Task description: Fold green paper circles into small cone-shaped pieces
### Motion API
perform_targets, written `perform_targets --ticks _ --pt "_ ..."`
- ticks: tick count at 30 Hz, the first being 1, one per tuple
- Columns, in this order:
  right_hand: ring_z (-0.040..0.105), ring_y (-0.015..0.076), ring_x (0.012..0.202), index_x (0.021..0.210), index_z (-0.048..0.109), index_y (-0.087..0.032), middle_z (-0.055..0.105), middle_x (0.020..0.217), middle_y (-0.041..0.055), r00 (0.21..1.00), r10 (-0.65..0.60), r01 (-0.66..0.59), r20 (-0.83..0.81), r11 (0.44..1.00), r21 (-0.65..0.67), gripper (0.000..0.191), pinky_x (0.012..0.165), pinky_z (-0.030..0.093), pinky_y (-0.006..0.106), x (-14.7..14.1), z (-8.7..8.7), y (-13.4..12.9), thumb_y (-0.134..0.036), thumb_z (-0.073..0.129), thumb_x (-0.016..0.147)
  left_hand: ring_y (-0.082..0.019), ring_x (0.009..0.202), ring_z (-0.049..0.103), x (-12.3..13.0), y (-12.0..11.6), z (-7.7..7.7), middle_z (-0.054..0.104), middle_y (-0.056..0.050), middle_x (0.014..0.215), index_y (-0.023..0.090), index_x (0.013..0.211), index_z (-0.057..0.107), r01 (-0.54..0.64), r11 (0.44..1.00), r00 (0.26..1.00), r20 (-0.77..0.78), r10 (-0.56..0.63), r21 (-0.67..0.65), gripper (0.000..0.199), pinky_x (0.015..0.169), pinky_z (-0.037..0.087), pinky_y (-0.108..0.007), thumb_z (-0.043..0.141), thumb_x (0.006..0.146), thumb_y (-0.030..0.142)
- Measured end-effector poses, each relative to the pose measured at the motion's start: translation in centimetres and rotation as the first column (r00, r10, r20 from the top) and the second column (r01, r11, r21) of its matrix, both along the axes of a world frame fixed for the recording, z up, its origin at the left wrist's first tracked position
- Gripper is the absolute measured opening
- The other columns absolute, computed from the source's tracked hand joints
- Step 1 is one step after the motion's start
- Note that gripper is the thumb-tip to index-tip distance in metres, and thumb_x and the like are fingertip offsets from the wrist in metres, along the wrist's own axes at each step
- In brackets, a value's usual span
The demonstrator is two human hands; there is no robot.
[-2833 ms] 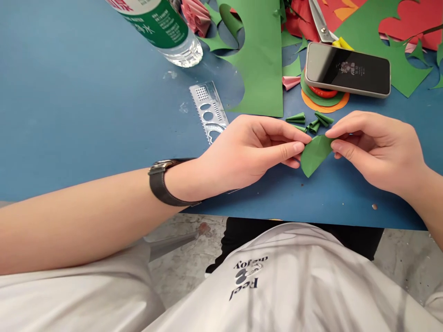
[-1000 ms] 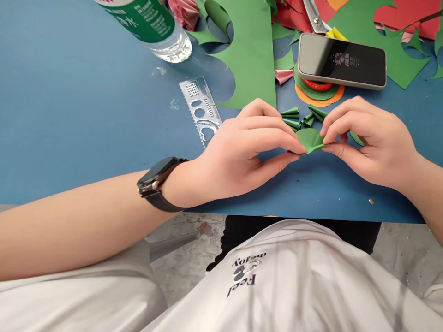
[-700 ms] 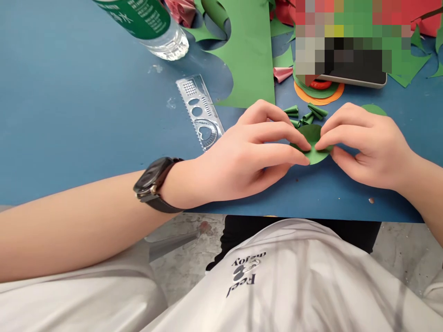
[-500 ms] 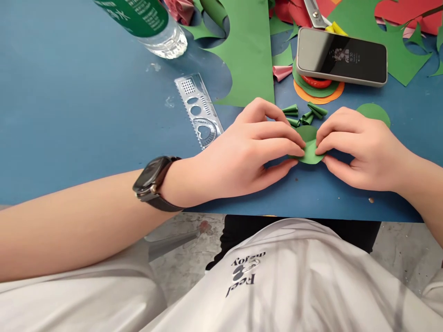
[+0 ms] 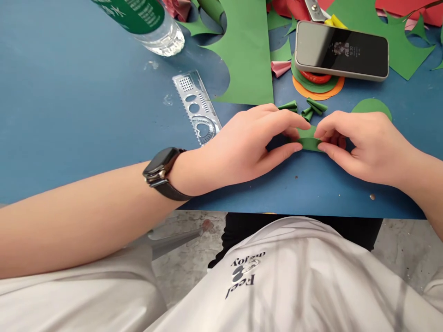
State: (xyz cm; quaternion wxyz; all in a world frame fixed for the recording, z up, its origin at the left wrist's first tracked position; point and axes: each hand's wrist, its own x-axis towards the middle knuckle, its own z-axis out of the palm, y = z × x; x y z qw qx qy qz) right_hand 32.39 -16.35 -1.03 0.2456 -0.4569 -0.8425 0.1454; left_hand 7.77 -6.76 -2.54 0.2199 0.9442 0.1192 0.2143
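Observation:
A green paper piece [image 5: 310,144] lies between my two hands near the table's front edge, its lower part folded up. My left hand [image 5: 256,143] grips its left end between thumb and fingers, and my right hand [image 5: 363,143] pinches its right end. Just beyond my fingertips are several small rolled green paper cones [image 5: 314,107]. A flat green paper circle [image 5: 372,108] shows behind my right hand, which hides part of it.
Behind the hands, a phone [image 5: 342,50] rests on stacked green and orange paper circles. Scissors [image 5: 315,10], a pink cone [image 5: 280,68] and cut green sheets [image 5: 247,55] lie around it. To the left are a clear ruler [image 5: 197,107] and a water bottle [image 5: 162,34].
The green paper's near edge has been folded upward. Both thumbs have moved up along its lower edge, and the left fingers have curled in more. The view has shifted slightly.

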Motion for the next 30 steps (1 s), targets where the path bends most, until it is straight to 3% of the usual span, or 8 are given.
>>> perform_targets --ticks 6,11,17,21,25,30 --pt "0.066 0.0168 0.075 0.100 0.068 -0.020 0.075 0.089 0.0019 0.998 -0.049 0.047 0.043 0.998 0.037 0.014 0.072 0.051 0.031 0.2 -0.2 0.8 -0.009 0.060 0.099 -0.021 0.080 0.073 0.1 -0.2 0.0 0.077 -0.003 0.090 0.024 0.121 0.067 -0.101 0.994 0.995 -0.015 0.101 -0.033 0.018 0.074 0.061 -0.037 0.059 0.105 0.022" --pt "0.069 0.0198 0.084 0.102 0.075 -0.020 0.074 0.093 0.0052 0.995 -0.016 0.010 0.098 0.998 0.058 0.027 0.073 0.054 0.034 0.4 -0.5 1.2 -0.010 0.050 0.103 -0.022 0.076 0.072 0.3 0.0 -0.1 0.073 -0.004 0.086 0.025 0.117 0.070 -0.106 0.994 0.992 -0.073 0.107 0.019 0.019 0.070 0.062 -0.040 0.054 0.106 0.025" --pt "0.069 0.0227 0.097 0.109 0.078 -0.021 0.073 0.107 0.0067 0.989 0.043 -0.060 0.141 0.992 0.115 0.031 0.082 0.061 0.041 0.7 -0.7 1.0 -0.011 0.051 0.100 -0.020 0.072 0.070 0.4 -0.1 0.4 0.076 -0.003 0.086 0.025 0.114 0.070 -0.130 0.987 0.990 -0.073 0.123 -0.092 0.017 0.070 0.060 -0.038 0.056 0.105 0.026" --pt "0.067 0.0237 0.096 0.107 0.078 -0.020 0.073 0.110 0.0088 0.978 0.089 -0.116 0.187 0.984 0.137 0.028 0.080 0.061 0.043 1.0 -0.6 0.7 -0.009 0.052 0.100 -0.018 0.064 0.065 0.3 -0.2 0.8 0.074 -0.001 0.079 0.026 0.110 0.071 -0.133 0.981 0.989 -0.085 0.121 -0.142 0.016 0.065 0.057 -0.037 0.056 0.105 0.028" --pt "0.066 0.0256 0.102 0.099 0.076 -0.022 0.070 0.113 0.0087 0.962 0.119 -0.143 0.244 0.986 0.084 0.029 0.084 0.061 0.047 1.0 -0.2 0.6 -0.011 0.050 0.101 -0.018 0.068 0.066 0.3 -0.1 0.8 0.074 -0.001 0.080 0.024 0.106 0.072 -0.045 0.996 0.998 -0.039 0.042 -0.079 0.016 0.067 0.057 -0.036 0.055 0.106 0.025" --pt "0.067 0.0279 0.103 0.094 0.075 -0.020 0.070 0.111 0.0090 0.953 0.136 -0.153 0.269 0.987 0.044 0.032 0.082 0.062 0.050 0.8 0.3 0.6 -0.011 0.045 0.101 -0.022 0.080 0.069 0.2 0.2 0.5 0.076 -0.005 0.088 0.020 0.107 0.072 -0.004 1.000 1.000 -0.017 0.004 0.027 0.018 0.080 0.061 -0.041 0.053 0.107 0.022"
